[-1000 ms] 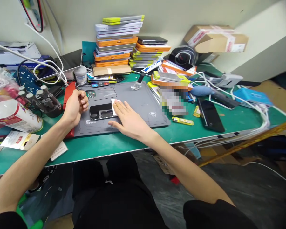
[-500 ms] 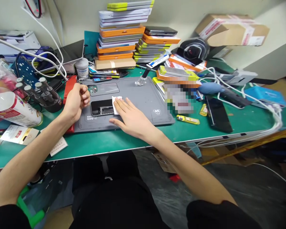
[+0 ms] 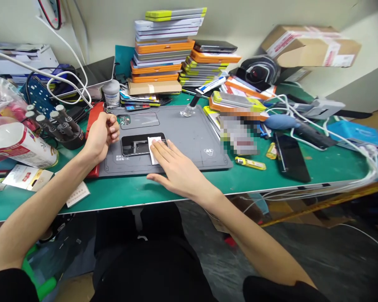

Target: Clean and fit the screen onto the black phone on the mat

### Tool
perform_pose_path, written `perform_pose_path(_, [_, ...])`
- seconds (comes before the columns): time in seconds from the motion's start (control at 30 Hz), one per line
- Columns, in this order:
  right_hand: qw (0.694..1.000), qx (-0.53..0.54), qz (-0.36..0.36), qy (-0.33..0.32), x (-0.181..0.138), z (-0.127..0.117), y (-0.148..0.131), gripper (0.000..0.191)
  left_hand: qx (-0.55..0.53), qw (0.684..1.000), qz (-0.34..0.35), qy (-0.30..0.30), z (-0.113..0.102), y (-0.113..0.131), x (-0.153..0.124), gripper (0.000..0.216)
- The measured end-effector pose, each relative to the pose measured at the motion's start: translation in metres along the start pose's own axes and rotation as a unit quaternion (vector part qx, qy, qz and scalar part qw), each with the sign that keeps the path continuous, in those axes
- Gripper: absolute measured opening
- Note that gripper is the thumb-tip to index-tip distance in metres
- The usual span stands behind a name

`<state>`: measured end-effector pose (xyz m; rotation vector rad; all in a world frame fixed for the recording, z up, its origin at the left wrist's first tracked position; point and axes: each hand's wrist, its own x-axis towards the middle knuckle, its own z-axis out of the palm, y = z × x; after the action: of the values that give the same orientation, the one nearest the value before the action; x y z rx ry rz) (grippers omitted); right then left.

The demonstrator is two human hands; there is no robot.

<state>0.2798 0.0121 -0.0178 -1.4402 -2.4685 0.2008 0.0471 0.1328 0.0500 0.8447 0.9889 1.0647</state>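
A phone (image 3: 134,144) lies screen up on a grey work mat (image 3: 189,147), its dark glass reflecting the surroundings. Over its right part sits a small white wipe (image 3: 154,157). My right hand (image 3: 176,165) rests flat on this wipe, fingers stretched out and the thumb apart, pressing it against the glass. My left hand (image 3: 101,136) is curled closed at the mat's left edge, beside the phone's left end. What it holds, if anything, is hidden. A glass bottle with a black cap (image 3: 190,108) stands at the back of the mat.
A red case (image 3: 96,113) and a screwdriver holder (image 3: 71,136) stand left. Behind the mat rise stacked flat boxes (image 3: 160,58). A yellow cutter (image 3: 250,163), a dark phone (image 3: 291,157) and tangled white cables (image 3: 343,142) lie right. The green table (image 3: 201,184) ends just before me.
My right hand and the wipe have moved slightly toward me, so the wipe now hangs past the phone's near edge. The left hand stays curled. The view has shifted slightly.
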Motion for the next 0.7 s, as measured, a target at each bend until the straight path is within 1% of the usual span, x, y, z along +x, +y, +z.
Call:
perform_pose_path(0.1, [1.0,-0.003,-0.007,-0.001,-0.014,0.001,-0.004,0.104,-0.016,1.0,-0.005,-0.003,-0.003,-0.003,0.004,0.04])
perform_pose_path(0.17, [1.0,-0.007,-0.009,-0.007,-0.013,0.0,-0.003,0.103,-0.025,1.0,-0.005,-0.006,-0.005,-0.006,0.006,0.039])
perform_pose_path(0.23, [1.0,-0.015,-0.005,-0.015,-0.004,-0.002,0.0,0.104,-0.03,0.999,-0.002,-0.01,-0.007,-0.007,0.008,0.038])
perform_pose_path(0.37, [0.999,-0.029,0.006,-0.021,0.029,-0.006,0.009,0.106,-0.023,1.0,0.006,-0.014,-0.007,-0.006,0.007,0.037])
perform_pose_path(0.5, [1.0,-0.019,0.013,-0.011,0.053,-0.005,0.013,0.104,-0.001,1.0,0.007,-0.008,-0.004,-0.002,0.003,0.039])
perform_pose_path(0.6, [1.0,-0.016,0.014,0.002,0.052,-0.003,0.01,0.105,0.0,1.0,0.005,-0.001,-0.003,0.0,0.002,0.039])
perform_pose_path(0.7, [1.0,-0.017,0.009,0.013,0.037,-0.001,0.001,0.107,-0.001,1.0,0.0,0.002,-0.002,0.001,0.001,0.041])
